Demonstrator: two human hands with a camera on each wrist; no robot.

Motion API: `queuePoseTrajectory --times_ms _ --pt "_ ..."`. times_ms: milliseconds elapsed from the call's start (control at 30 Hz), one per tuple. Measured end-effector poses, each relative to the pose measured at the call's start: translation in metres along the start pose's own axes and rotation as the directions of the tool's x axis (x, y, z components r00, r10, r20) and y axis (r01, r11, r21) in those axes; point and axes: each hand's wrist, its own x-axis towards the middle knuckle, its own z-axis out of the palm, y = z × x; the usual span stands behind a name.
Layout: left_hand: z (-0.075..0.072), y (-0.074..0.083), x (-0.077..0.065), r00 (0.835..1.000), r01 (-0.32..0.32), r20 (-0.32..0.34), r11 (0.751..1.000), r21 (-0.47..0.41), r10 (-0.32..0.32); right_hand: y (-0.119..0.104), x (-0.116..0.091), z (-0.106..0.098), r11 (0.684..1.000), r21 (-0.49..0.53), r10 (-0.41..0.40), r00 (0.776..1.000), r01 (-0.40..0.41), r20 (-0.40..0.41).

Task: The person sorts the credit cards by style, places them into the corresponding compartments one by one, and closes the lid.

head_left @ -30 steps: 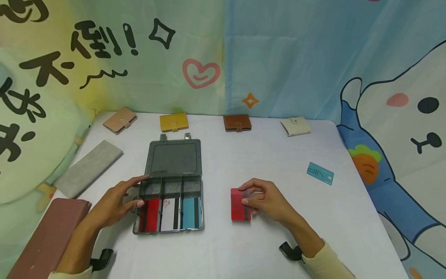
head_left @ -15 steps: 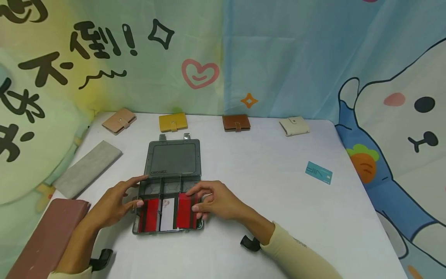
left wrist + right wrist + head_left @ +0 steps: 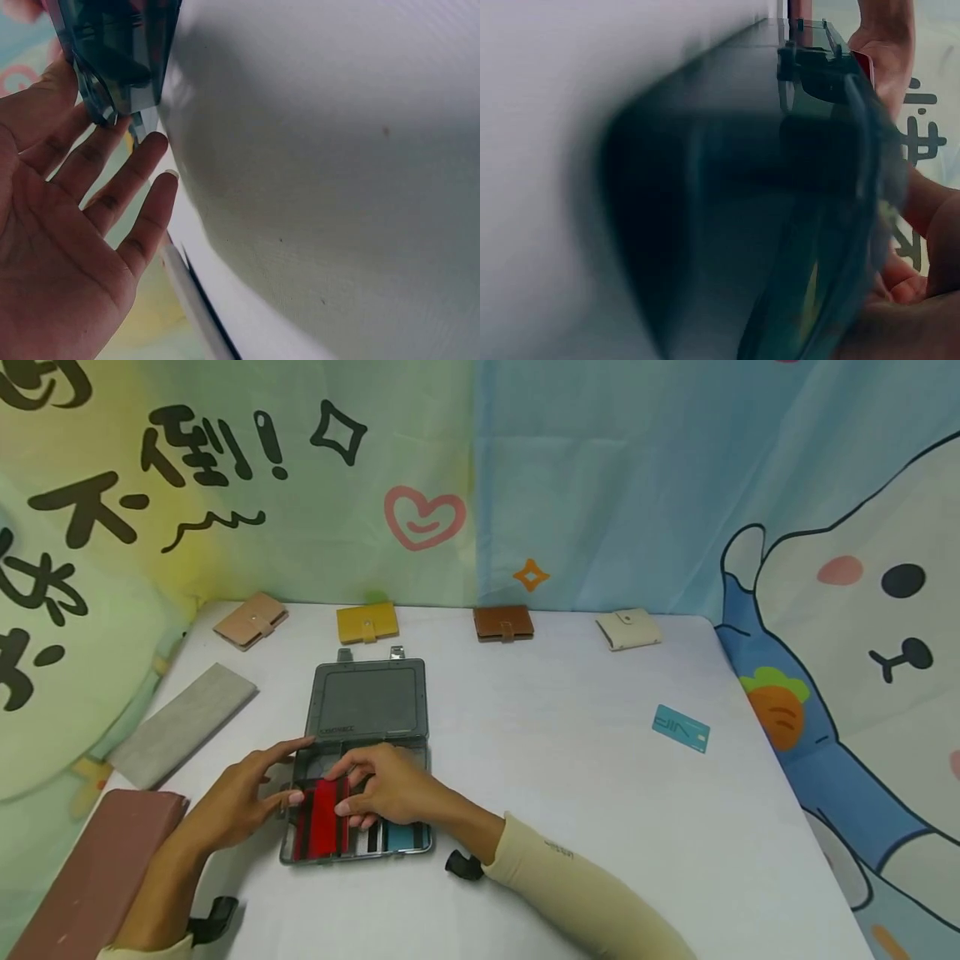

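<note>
A dark translucent divided case (image 3: 330,861) stands on the table with its lid (image 3: 367,697) folded back. My left hand (image 3: 236,797) touches its left side, thumb on the near part and index finger by the hinge. In the left wrist view the fingers (image 3: 142,169) extend fairly straight beside the case (image 3: 124,45). My right hand (image 3: 386,785) pinches a red card (image 3: 325,818) with a dark stripe over the left front compartment. A white card (image 3: 364,842) and a teal card (image 3: 400,837) lie in the other front compartments, partly hidden by that hand. In the right wrist view the case (image 3: 735,225) looms blurred.
Four small wallets line the back: tan (image 3: 251,621), yellow (image 3: 367,622), brown (image 3: 503,622) and cream (image 3: 630,629). A loose teal card (image 3: 681,727) lies at right. Grey (image 3: 183,722) and reddish-brown (image 3: 105,868) long wallets lie at left.
My right hand has carried the red card leftward from the bare table, over the teal card's compartment, to the left compartment. My left hand has stayed at the case.
</note>
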Motion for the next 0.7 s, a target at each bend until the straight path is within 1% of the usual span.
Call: queuePoseTrajectory --times_ms 67,100,167,233,267,300,400,433,500,533,567,667,700 --pt "0.000 0.000 0.000 1.000 -0.003 0.000 1.000 0.001 0.003 -0.003 0.005 0.005 0.995 -0.100 -0.001 1.000 -0.002 -0.026" --pt "0.000 0.000 0.000 1.000 -0.005 -0.002 1.000 0.001 0.005 -0.004 0.007 0.006 0.987 -0.159 -0.008 0.999 0.002 -0.043" --pt "0.001 0.000 0.000 1.000 -0.009 -0.003 1.000 0.001 0.009 -0.006 0.010 0.009 0.959 -0.284 -0.031 0.997 0.009 -0.072" --pt "0.001 0.000 0.000 1.000 -0.013 -0.002 1.000 -0.003 0.013 -0.008 0.012 0.011 0.929 -0.370 -0.045 0.995 0.007 -0.092" --pt "0.001 0.000 0.000 1.000 -0.013 -0.001 1.000 -0.004 0.013 -0.008 0.013 0.012 0.917 -0.399 -0.047 0.994 0.003 -0.101" --pt "0.001 0.000 0.000 1.000 -0.013 -0.001 1.000 -0.003 0.013 -0.008 0.013 0.012 0.912 -0.411 -0.044 0.993 -0.004 -0.109" --pt "0.001 0.000 0.000 1.000 -0.009 -0.001 1.000 -0.001 0.009 -0.008 0.015 0.014 0.913 -0.407 -0.039 0.992 -0.012 -0.119" --pt "0.001 0.000 -0.001 1.000 -0.006 -0.002 1.000 0.000 0.006 -0.008 0.015 0.014 0.910 -0.415 -0.044 0.992 -0.008 -0.116" --pt "0.000 0.000 -0.001 1.000 -0.004 -0.005 1.000 0.003 0.004 -0.008 0.016 0.015 0.879 -0.477 -0.073 0.992 0.015 -0.102" --pt "0.000 0.000 -0.001 1.000 -0.005 -0.007 1.000 0.002 0.005 -0.008 0.017 0.015 0.857 -0.515 -0.090 0.992 0.031 -0.091" --pt "-0.001 0.000 -0.001 1.000 -0.007 -0.008 1.000 0.001 0.007 -0.008 0.017 0.015 0.831 -0.554 -0.106 0.991 0.045 -0.078" --pt "-0.001 0.000 -0.002 1.000 -0.016 -0.009 1.000 0.002 0.016 -0.009 0.018 0.016 0.730 -0.679 -0.144 0.988 0.075 -0.047" --pt "-0.001 0.000 -0.002 1.000 -0.018 -0.011 1.000 0.005 0.018 -0.009 0.019 0.017 0.712 -0.697 -0.155 0.987 0.083 -0.040"
